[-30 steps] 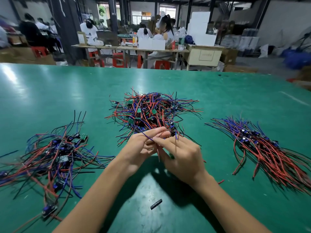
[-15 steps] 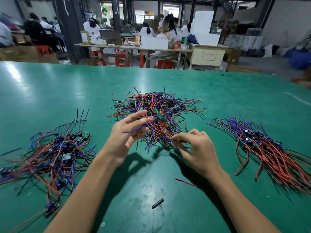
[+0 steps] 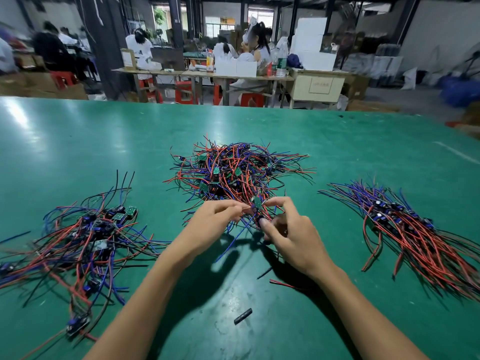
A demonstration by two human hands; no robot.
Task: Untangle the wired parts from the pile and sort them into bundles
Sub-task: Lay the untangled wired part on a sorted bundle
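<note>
A tangled pile [image 3: 233, 172] of small green circuit boards with red, blue and black wires lies in the middle of the green table [image 3: 104, 141]. At its near edge my left hand [image 3: 213, 224] pinches wires of one wired part [image 3: 256, 202]. My right hand [image 3: 288, 232] pinches the same part from the right, forefinger and thumb curled at the small board. Blue wires hang down between the hands. A loose bundle [image 3: 85, 237] lies to the left. A straighter bundle [image 3: 415, 229] lies to the right.
A short black piece [image 3: 242, 316] lies on the table near me, and a loose red wire [image 3: 281, 284] lies under my right wrist. Beyond the table's far edge are work tables [image 3: 207, 74], red stools and seated people.
Both hands have come together again at the pile's near edge. The left hand, spread open half a second ago, now pinches wires; a small board is lifted between the fingertips.
</note>
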